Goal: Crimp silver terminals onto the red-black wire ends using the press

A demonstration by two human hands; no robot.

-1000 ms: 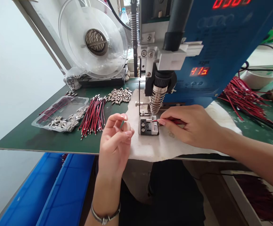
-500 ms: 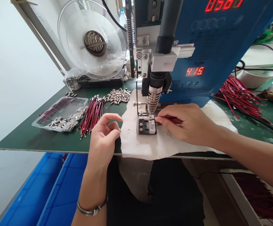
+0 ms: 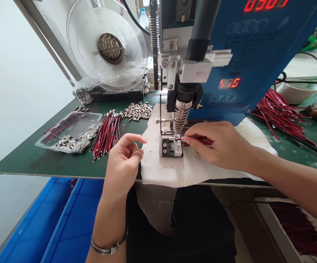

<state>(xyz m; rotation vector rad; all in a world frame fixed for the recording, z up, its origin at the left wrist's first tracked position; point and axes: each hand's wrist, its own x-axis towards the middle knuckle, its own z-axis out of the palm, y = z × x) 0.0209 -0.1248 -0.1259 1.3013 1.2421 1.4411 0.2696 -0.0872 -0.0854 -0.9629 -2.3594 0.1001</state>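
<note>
Pinched between thumb and index finger, red-and-black wires (image 3: 203, 140) are held by my right hand (image 3: 215, 144). A wire end meets a small silver cylindrical part (image 3: 171, 138) lying on the small black fixture (image 3: 167, 150). Right above it is the tip of the soldering machine (image 3: 181, 113), wrapped in a coil spring. My left hand (image 3: 124, 157) hovers left of the fixture, near the table's front edge. Its index finger reaches out, apart from the thumb, the other fingers are curled, and I see nothing in it. Both rest on white cloth (image 3: 158, 171): fixture and machine foot.
Left of the cloth lie a bundle of red-and-black wires (image 3: 107, 133), a pile of metal parts (image 3: 138, 111) and a clear plastic tray (image 3: 45, 146) with more parts. Another wire heap (image 3: 273, 109) is at right. Blue bins (image 3: 65, 223) stand below the green table (image 3: 16, 160).
My left hand has shifted slightly right, toward the fixture. The right hand keeps its pinch on the wires by the silver part. The whole view has moved a little.
</note>
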